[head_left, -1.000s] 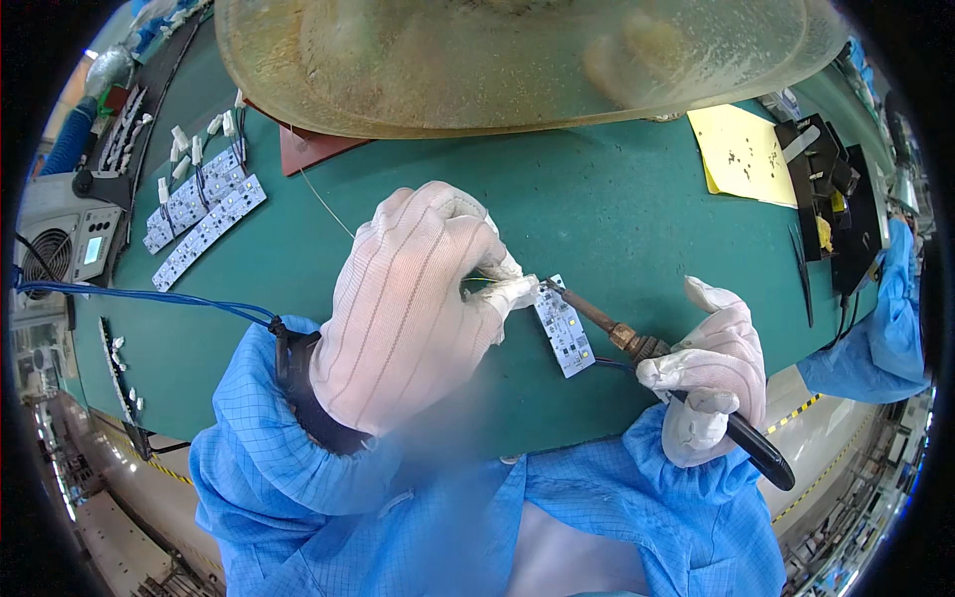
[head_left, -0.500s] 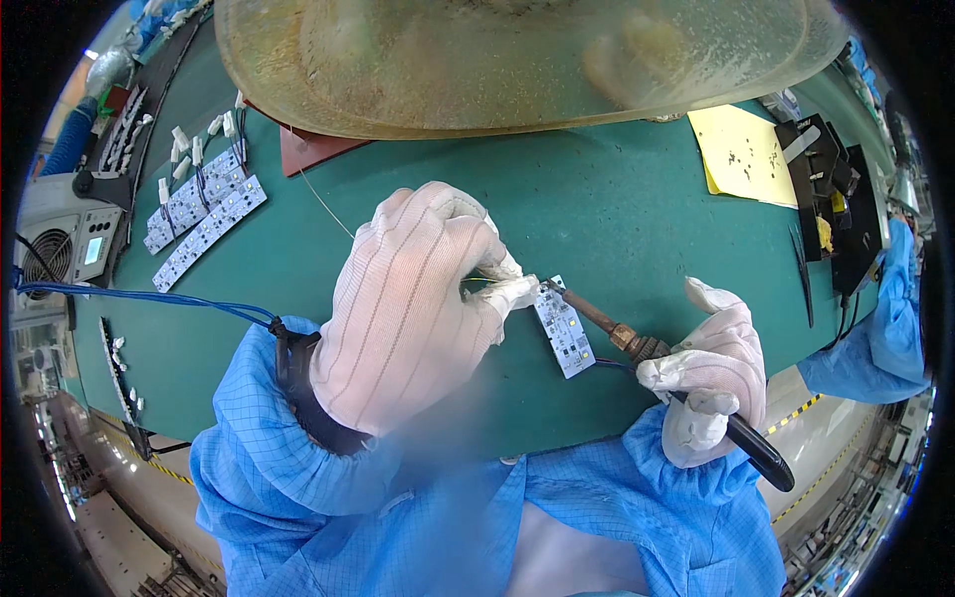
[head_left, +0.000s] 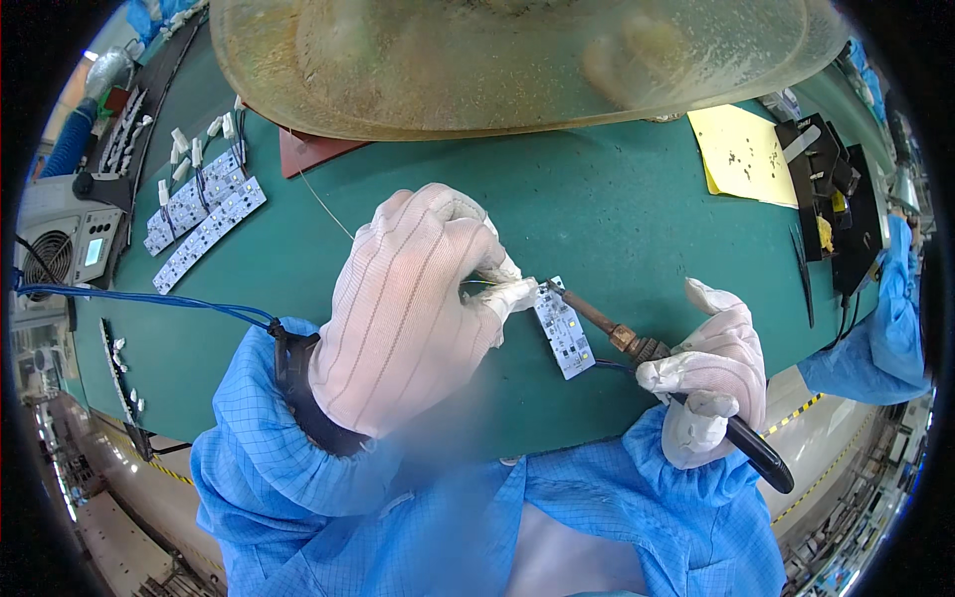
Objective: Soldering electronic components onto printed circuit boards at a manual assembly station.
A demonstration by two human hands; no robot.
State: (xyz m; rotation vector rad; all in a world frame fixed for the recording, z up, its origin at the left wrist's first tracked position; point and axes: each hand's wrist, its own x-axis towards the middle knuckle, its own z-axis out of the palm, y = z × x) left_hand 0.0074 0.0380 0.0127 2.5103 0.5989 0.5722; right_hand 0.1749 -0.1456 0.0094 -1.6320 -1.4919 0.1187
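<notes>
Two gloved hands solder a small white circuit board on a green mat.

The green mat (head_left: pixel 617 209) fills the bench, and everything is placed from the small white circuit board (head_left: pixel 563 326) lying near its front edge: a narrow rectangle, tilted, with pale square components along it. Just left of the board, the left hand (head_left: pixel 408 308), in a striped white glove, is closed, pinching a thin solder wire (head_left: pixel 328 206) at the board's upper end. To the board's right, the right hand (head_left: pixel 708 370) is wrapped around the black handle of a soldering iron (head_left: pixel 637 343), whose tip touches that same upper end. Far left of the board lie strips of similar boards (head_left: pixel 199 224). Nothing has visibly shifted since half a second ago.
</notes>
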